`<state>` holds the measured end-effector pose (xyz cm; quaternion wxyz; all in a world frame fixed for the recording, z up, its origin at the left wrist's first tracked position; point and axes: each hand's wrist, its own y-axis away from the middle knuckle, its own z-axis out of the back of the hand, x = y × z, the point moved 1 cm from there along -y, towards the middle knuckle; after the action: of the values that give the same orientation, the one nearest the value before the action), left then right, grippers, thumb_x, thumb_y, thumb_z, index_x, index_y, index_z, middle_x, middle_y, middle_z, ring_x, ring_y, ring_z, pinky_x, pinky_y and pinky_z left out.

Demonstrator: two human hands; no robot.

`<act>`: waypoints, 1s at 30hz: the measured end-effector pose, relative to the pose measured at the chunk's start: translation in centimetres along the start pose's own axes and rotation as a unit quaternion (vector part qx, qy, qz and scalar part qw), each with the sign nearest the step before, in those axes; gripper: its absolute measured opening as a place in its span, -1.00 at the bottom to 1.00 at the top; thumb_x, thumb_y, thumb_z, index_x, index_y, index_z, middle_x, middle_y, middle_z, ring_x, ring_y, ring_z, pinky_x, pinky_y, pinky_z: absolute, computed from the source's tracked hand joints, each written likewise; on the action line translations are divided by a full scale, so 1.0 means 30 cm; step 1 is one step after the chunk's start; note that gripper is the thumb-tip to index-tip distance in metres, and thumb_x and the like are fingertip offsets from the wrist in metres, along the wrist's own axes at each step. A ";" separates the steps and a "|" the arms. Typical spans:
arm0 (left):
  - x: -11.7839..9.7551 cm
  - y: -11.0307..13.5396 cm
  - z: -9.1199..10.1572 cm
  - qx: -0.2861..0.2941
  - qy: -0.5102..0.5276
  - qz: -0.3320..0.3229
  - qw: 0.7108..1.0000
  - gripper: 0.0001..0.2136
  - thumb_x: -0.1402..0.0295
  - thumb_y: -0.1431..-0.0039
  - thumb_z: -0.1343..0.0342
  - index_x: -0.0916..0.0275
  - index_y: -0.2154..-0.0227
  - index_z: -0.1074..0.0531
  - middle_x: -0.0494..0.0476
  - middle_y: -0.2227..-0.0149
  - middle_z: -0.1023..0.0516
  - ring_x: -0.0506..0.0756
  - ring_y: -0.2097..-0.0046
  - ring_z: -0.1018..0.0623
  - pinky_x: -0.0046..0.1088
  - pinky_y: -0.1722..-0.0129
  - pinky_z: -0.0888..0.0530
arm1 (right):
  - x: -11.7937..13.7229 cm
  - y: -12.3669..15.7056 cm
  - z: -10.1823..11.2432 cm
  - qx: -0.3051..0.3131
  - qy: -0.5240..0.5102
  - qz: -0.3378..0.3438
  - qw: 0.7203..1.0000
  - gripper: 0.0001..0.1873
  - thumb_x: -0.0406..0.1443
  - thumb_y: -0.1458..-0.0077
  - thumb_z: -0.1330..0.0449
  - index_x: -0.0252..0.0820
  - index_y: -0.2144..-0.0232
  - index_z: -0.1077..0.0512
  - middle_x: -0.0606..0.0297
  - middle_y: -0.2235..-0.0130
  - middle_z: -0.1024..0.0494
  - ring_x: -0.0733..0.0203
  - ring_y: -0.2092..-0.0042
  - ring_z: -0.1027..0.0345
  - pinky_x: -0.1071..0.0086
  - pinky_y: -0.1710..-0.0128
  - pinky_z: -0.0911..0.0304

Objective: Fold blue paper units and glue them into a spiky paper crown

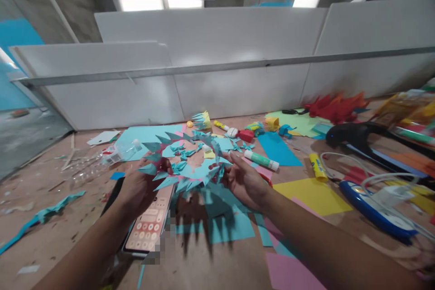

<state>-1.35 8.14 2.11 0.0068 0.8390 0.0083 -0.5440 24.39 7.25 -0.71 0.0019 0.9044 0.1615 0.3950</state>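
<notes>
A spiky ring of folded teal paper [195,184] with pink showing at its inner edge is held up above the table. My left hand [144,186] has its fingers closed on the ring's left side. On the opposite side, my right hand [246,182] pinches the ring between thumb and fingers. Below my left hand lies a lit phone [146,229], partly covered by the wrist. Small folded teal pieces [185,154] are scattered behind and inside the ring. A green-and-white glue stick [261,161] rests just beyond my right hand.
To the left lie a clear plastic bottle [118,152] and a twisted teal paper strip [42,215]. A yellow glue stick [317,167], a blue-and-white power strip [377,210] with cables and a red spiky paper model [336,108] are at right. White panels [238,93] stand behind the table.
</notes>
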 end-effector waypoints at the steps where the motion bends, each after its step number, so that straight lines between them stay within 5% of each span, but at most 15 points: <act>1: 0.005 -0.003 0.001 0.007 0.006 0.004 1.000 -0.84 0.46 0.09 -0.30 0.17 0.41 -0.46 0.08 0.43 -0.56 0.11 0.42 -0.54 -0.37 0.42 -0.53 | 0.003 -0.001 -0.002 0.002 -0.003 0.006 1.000 -0.61 -0.09 -0.22 -0.26 -0.16 -0.01 -0.43 0.30 0.35 -0.61 0.26 0.37 -0.49 0.41 0.26 -0.40; 6: 0.020 -0.025 0.014 0.020 0.031 0.010 0.999 -0.78 0.50 0.09 -0.30 0.20 0.36 -0.43 0.06 0.39 -0.56 0.08 0.37 -0.57 -0.42 0.35 -0.54 | 0.021 -0.003 -0.021 -0.006 0.006 0.022 1.000 -0.57 -0.12 -0.24 -0.23 -0.14 -0.09 -0.39 0.22 0.18 -0.63 0.26 0.26 -0.53 0.46 0.29 -0.37; 9: -0.006 -0.073 0.042 -0.022 0.047 -0.012 0.999 -0.86 0.53 0.08 -0.24 0.25 0.42 -0.43 0.08 0.42 -0.56 0.06 0.38 -0.57 -0.44 0.34 -0.55 | 0.014 -0.008 -0.013 -0.047 0.037 0.050 0.997 -0.53 -0.09 -0.24 -0.21 -0.08 -0.15 -0.34 0.18 0.04 -0.60 0.18 0.08 -0.52 0.33 0.11 -0.39; 13: -0.067 -0.156 0.120 -0.102 0.069 -0.044 0.991 -0.90 0.57 0.01 -0.14 0.27 0.43 -0.45 0.03 0.50 -0.54 0.00 0.45 -0.55 -0.53 0.38 -0.56 | -0.010 0.007 -0.011 -0.088 0.224 0.142 0.960 -0.46 -0.02 -0.20 -0.23 -0.03 -0.16 -0.32 0.16 -0.07 -0.53 0.08 -0.04 -0.44 0.20 0.00 -0.34; 16: -0.100 -0.186 0.183 -0.132 0.092 -0.064 0.985 -0.88 0.58 -0.09 -0.09 0.27 0.40 -0.48 0.00 0.52 -0.56 -0.04 0.48 -0.53 -0.58 0.41 -0.54 | -0.042 0.039 -0.072 0.043 0.484 0.178 0.856 -0.46 -0.02 -0.23 -0.21 -0.04 -0.19 -0.35 0.13 -0.05 -0.53 0.05 -0.03 -0.40 0.15 -0.03 -0.29; 18: -0.109 -0.188 0.214 -0.136 0.108 -0.073 0.982 -0.86 0.57 -0.15 -0.06 0.26 0.39 -0.49 0.00 0.51 -0.57 -0.04 0.47 -0.54 -0.59 0.39 -0.55 | -0.075 0.051 -0.134 0.141 0.649 0.172 0.728 -0.39 0.00 -0.22 -0.21 -0.11 -0.23 -0.33 0.07 0.00 -0.55 -0.03 0.00 -0.41 0.09 -0.05 -0.25; 20: -0.115 -0.185 0.234 -0.131 0.123 -0.080 0.980 -0.84 0.56 -0.18 -0.04 0.25 0.42 -0.47 -0.02 0.53 -0.55 -0.04 0.45 -0.55 -0.56 0.33 -0.57 | -0.111 0.044 -0.190 0.177 0.770 0.168 0.589 -0.25 0.09 -0.20 -0.19 -0.22 -0.27 -0.28 -0.04 0.04 -0.57 -0.16 0.02 -0.41 0.03 0.00 -0.25; 22: -0.120 -0.182 0.245 -0.123 0.137 -0.084 0.979 -0.82 0.56 -0.18 -0.06 0.24 0.48 -0.44 -0.05 0.58 -0.50 -0.04 0.45 -0.55 -0.54 0.27 -0.58 | -0.144 0.020 -0.227 0.183 0.835 0.160 0.494 -0.16 0.15 -0.20 -0.14 -0.31 -0.30 -0.25 -0.09 0.10 -0.58 -0.20 0.08 -0.43 0.05 0.08 -0.27; 25: -0.128 -0.181 0.253 -0.112 0.150 -0.083 0.979 -0.80 0.55 -0.16 -0.12 0.22 0.55 -0.40 -0.08 0.64 -0.43 -0.03 0.45 -0.54 -0.52 0.27 -0.57 | -0.181 -0.018 -0.243 0.188 0.866 0.160 0.434 -0.15 0.20 -0.23 -0.04 -0.31 -0.28 -0.27 -0.08 0.13 -0.57 -0.17 0.12 -0.44 0.09 0.13 -0.27; 30: -0.136 -0.180 0.261 -0.105 0.163 -0.089 0.977 -0.86 0.54 -0.16 -0.14 0.21 0.47 -0.48 -0.10 0.63 -0.44 -0.05 0.50 -0.48 -0.50 0.26 -0.55 | -0.211 -0.038 -0.246 0.189 0.871 0.177 0.418 -0.19 0.24 -0.24 0.05 -0.29 -0.14 -0.42 -0.04 0.15 -0.55 -0.16 0.13 -0.43 0.09 0.15 -0.27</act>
<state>-10.27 13.35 2.62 0.0452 0.9069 0.1409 -0.3945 14.74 5.57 -0.31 -0.3810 0.0627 -0.0159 0.9223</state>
